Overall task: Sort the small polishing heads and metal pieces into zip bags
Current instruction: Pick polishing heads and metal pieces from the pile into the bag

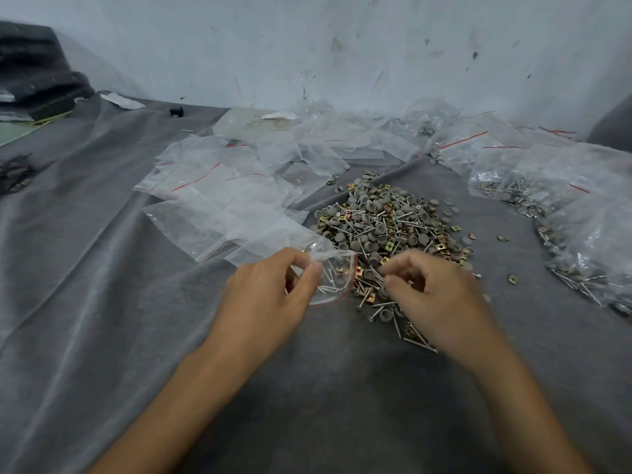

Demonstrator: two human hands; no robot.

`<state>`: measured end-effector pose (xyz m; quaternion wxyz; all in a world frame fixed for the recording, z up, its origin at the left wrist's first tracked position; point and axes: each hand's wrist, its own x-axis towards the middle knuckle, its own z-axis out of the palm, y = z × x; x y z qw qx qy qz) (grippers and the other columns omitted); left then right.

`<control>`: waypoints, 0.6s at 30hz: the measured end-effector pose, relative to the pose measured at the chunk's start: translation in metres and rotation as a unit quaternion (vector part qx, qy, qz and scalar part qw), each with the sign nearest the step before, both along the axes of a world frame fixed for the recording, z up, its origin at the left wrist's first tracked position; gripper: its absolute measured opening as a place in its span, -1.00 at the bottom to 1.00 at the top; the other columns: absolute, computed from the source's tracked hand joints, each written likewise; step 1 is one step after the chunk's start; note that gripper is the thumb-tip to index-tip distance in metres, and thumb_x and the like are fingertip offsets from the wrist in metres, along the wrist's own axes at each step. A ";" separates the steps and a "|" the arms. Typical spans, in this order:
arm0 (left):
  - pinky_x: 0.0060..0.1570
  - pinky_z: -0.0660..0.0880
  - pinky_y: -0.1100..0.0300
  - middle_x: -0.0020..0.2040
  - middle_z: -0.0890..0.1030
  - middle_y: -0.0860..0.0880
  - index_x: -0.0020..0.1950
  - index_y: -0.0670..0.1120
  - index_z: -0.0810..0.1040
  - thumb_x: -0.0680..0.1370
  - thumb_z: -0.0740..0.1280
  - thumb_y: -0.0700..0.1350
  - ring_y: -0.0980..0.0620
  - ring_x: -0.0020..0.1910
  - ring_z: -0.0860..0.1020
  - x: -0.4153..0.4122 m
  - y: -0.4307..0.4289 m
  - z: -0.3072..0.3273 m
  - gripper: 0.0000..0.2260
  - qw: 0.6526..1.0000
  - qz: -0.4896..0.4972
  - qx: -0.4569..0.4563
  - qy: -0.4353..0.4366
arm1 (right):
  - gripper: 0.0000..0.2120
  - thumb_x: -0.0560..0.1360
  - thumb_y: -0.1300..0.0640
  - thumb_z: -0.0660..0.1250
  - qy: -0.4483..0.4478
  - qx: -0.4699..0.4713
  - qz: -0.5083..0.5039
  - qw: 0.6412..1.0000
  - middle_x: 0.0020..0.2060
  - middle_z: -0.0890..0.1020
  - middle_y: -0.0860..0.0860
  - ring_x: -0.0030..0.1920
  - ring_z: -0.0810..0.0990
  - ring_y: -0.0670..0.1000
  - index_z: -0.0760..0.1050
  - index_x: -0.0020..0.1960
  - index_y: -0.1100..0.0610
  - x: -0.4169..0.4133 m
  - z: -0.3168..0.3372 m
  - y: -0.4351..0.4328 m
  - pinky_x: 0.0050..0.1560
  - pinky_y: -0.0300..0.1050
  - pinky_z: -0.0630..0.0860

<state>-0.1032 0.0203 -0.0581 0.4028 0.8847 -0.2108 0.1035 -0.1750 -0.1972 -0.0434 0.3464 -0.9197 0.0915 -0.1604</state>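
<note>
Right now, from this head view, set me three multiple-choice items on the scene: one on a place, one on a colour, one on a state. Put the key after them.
1. Where do the filled bags lie from the loose pile?
A. To its right
B. To its left
C. Under it

2. The seal line of the zip bag pinched by the left hand is:
A. Blue
B. Red
C. Green

3. That zip bag is:
A. Sealed and empty
B. Open, with a few pieces inside
C. Crammed full

Key: 1 A, they crowd the right side of the cloth; 2 B, a red strip rims its mouth; 3 B, the mouth gapes and a small load shows through the plastic.
</note>
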 end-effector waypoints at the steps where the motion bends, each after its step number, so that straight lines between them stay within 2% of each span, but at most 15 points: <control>1: -0.22 0.45 0.16 -0.40 0.55 0.20 -0.03 0.12 0.62 0.56 0.25 0.25 0.21 -0.31 0.53 0.000 0.000 0.000 -0.73 1.000 0.001 0.001 0.000 | -0.94 0.53 0.02 0.41 0.031 -0.051 0.006 0.998 -0.25 0.64 -0.21 -0.22 0.58 -0.24 0.62 -0.11 -0.12 -0.002 -0.002 -0.003 -0.29 -0.32 0.43; 4: -0.25 0.43 0.17 -0.39 0.56 0.22 -0.03 0.12 0.62 0.57 0.25 0.25 0.22 -0.32 0.53 0.000 -0.001 0.000 -0.74 1.000 0.000 0.002 0.003 | -0.89 0.49 -0.04 0.47 0.117 -0.108 0.011 0.987 -0.27 0.61 -0.16 -0.22 0.56 -0.19 0.60 -0.19 -0.10 -0.005 -0.004 -0.009 -0.21 -0.11 0.51; 8: -0.29 0.41 0.22 -0.36 0.57 0.24 -0.02 0.12 0.62 0.57 0.25 0.25 0.22 -0.31 0.53 0.000 0.000 0.001 -0.74 1.000 -0.003 0.005 0.005 | -0.81 0.44 -0.12 0.52 0.178 -0.143 0.007 0.974 -0.27 0.55 -0.15 -0.23 0.50 -0.19 0.55 -0.23 -0.10 -0.009 0.001 -0.010 -0.29 -0.17 0.38; 12: -0.32 0.41 0.17 -0.36 0.57 0.23 0.00 0.12 0.62 0.57 0.22 0.27 0.21 -0.33 0.53 0.000 0.000 0.000 -0.70 1.000 -0.009 0.008 0.007 | -0.76 0.45 -0.15 0.49 0.225 -0.193 0.024 0.955 -0.29 0.58 -0.13 -0.24 0.52 -0.18 0.55 -0.28 -0.07 -0.011 0.004 -0.008 -0.29 -0.14 0.40; 16: -0.32 0.38 0.20 -0.40 0.54 0.26 -0.02 0.14 0.62 0.55 0.21 0.29 0.25 -0.34 0.52 0.001 -0.001 -0.001 -0.70 1.000 -0.006 0.013 0.004 | -0.80 0.45 -0.06 0.41 0.240 -0.199 0.013 0.950 -0.33 0.64 -0.09 -0.25 0.58 -0.12 0.61 -0.27 0.02 -0.011 0.002 -0.004 -0.16 -0.02 0.58; 18: -0.34 0.35 0.24 -0.41 0.54 0.25 -0.03 0.15 0.61 0.55 0.21 0.28 0.27 -0.32 0.53 0.001 -0.002 -0.002 -0.71 1.000 -0.006 0.015 0.001 | -0.80 0.43 -0.05 0.40 0.226 -0.180 -0.002 0.957 -0.34 0.64 -0.06 -0.25 0.59 -0.08 0.60 -0.26 0.06 -0.011 0.001 -0.005 -0.14 0.02 0.59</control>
